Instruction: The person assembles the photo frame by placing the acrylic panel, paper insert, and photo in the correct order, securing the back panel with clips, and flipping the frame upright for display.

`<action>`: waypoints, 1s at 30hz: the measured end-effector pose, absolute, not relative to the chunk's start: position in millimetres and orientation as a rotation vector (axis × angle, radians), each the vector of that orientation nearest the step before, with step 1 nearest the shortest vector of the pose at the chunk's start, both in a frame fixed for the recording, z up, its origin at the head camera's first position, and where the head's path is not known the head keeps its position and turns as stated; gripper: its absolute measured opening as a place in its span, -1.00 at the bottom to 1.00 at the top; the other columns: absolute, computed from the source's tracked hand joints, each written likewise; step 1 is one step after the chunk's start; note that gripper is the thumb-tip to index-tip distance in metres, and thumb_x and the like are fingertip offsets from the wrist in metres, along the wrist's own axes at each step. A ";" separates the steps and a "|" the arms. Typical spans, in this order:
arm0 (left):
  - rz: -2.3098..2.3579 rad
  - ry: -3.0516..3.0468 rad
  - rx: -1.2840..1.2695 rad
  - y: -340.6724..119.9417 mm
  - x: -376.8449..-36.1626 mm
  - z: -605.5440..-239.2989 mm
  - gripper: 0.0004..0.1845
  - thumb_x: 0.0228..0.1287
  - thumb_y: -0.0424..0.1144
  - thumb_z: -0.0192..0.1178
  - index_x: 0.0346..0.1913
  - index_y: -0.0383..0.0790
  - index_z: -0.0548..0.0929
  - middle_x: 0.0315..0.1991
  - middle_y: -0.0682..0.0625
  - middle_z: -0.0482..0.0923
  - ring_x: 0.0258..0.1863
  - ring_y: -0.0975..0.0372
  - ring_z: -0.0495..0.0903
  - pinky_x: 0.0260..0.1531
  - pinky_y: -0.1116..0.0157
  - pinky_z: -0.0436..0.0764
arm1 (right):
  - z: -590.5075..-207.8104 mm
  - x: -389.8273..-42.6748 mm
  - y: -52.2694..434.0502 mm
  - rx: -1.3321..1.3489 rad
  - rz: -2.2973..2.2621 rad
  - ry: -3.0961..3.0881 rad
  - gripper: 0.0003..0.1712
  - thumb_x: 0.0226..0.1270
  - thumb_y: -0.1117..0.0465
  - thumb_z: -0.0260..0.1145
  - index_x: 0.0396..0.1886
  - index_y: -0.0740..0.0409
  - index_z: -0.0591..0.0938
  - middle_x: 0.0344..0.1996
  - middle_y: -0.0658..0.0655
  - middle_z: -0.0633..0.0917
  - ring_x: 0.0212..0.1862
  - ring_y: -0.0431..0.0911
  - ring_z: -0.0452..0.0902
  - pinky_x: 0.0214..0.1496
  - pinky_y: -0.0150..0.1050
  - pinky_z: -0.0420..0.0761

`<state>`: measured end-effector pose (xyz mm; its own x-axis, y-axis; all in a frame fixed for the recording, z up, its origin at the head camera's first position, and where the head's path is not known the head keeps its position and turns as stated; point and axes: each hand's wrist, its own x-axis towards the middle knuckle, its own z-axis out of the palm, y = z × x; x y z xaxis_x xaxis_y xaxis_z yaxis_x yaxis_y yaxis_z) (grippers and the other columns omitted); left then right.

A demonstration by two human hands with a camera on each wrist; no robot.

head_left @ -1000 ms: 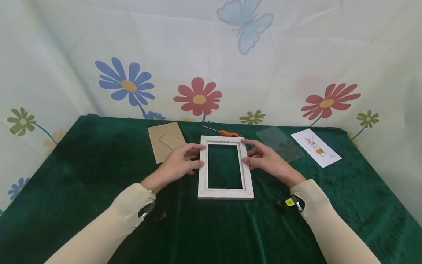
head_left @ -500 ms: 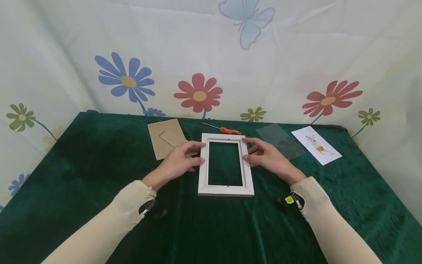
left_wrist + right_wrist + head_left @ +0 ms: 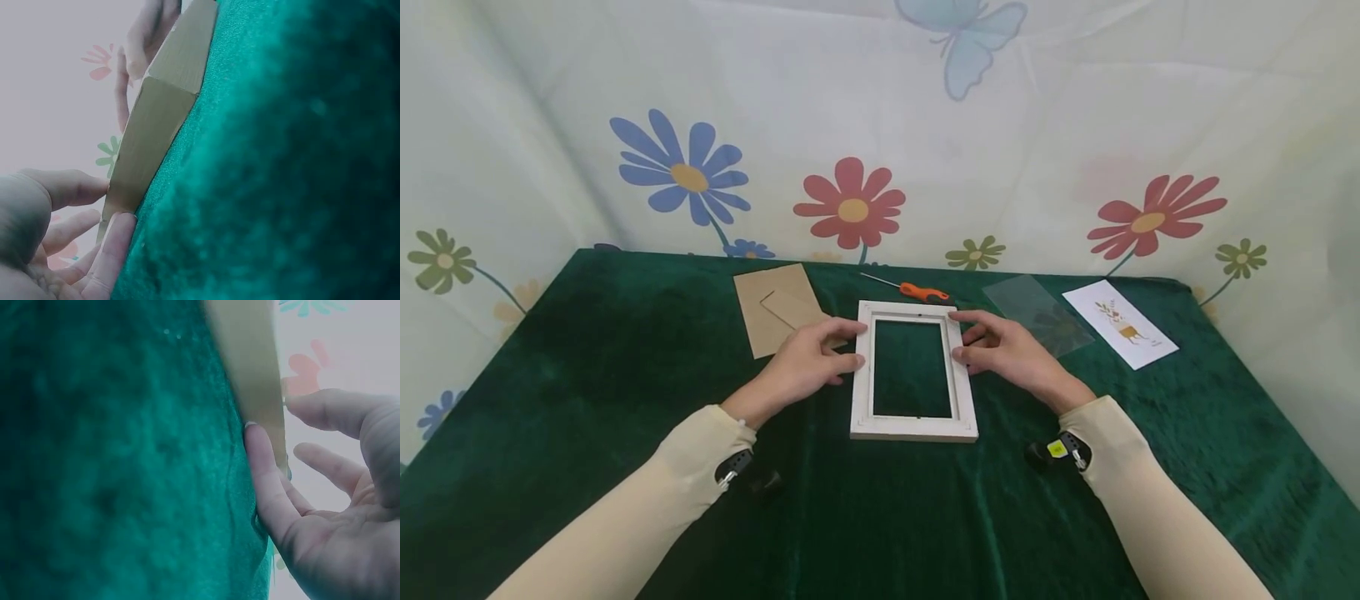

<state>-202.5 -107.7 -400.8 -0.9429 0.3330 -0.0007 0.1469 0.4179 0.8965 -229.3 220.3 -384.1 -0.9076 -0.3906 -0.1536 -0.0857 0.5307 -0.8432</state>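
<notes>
A white picture frame lies on the green cloth, with a stepped recess around its bare opening and small dark tabs at its top and bottom inner edges. My left hand holds its left side near the far corner, thumb and index finger on the upper face. In the left wrist view, another finger lies against the outer side of the frame. Opposite it, my right hand holds the right side in much the same way. The right wrist view has a fingertip against the frame's side, low by the cloth.
A brown backing board with a folding stand lies behind my left hand. Beyond the frame is an orange-handled screwdriver. A clear sheet and a white card with a printed drawing lie at the right. A flowered curtain hangs behind.
The table and everything on it have shifted slightly upward in the head view. Both hands keep their places on the frame.
</notes>
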 end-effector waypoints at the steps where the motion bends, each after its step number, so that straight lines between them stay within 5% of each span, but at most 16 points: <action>1: 1.553 2.482 0.424 -107.9 -202.5 -401.1 -0.44 0.46 -0.26 0.39 0.46 -0.16 0.55 0.40 -0.18 0.53 -0.07 0.08 0.75 -0.07 0.19 0.77 | -384.4 -229.1 220.3 -0.397 -1.317 2.454 -0.28 0.56 0.15 0.37 0.62 0.05 0.37 0.20 0.32 0.55 0.03 0.10 0.63 0.13 -0.10 0.71; 12: 1.567 2.489 0.402 -109.5 -202.6 -401.9 -0.47 0.44 -0.25 0.42 0.42 -0.16 0.61 0.36 -0.17 0.56 -0.14 0.09 0.75 -0.07 0.18 0.77 | -385.4 -231.4 220.5 -0.370 -1.320 2.465 -0.35 0.55 0.16 0.39 0.56 0.03 0.46 0.16 0.27 0.58 -0.03 0.09 0.67 0.09 -0.13 0.72; 22: 1.473 2.575 0.449 -105.5 -201.6 -399.9 -0.48 0.42 -0.25 0.42 0.41 -0.14 0.62 -0.09 -0.12 0.61 -0.30 0.11 0.69 -0.17 0.22 0.77 | -385.6 -232.1 223.1 -0.362 -1.339 2.446 -0.35 0.55 0.13 0.41 0.55 0.02 0.48 0.16 0.28 0.58 0.01 0.12 0.63 0.08 -0.14 0.73; 30: 1.464 2.555 0.439 -106.9 -201.1 -400.5 -0.43 0.42 -0.22 0.43 0.44 -0.10 0.59 -0.07 -0.12 0.62 -0.23 0.08 0.68 -0.15 0.22 0.78 | -388.4 -232.1 223.3 -0.356 -1.353 2.434 -0.36 0.54 0.13 0.42 0.55 0.03 0.49 0.15 0.28 0.58 -0.01 0.12 0.63 0.08 -0.14 0.73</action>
<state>-201.1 -106.9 -400.5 -0.9433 0.3319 0.0038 0.1711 0.4762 0.8625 -232.1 223.3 -388.4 -0.9133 -0.3721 -0.1658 -0.0556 0.5169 -0.8542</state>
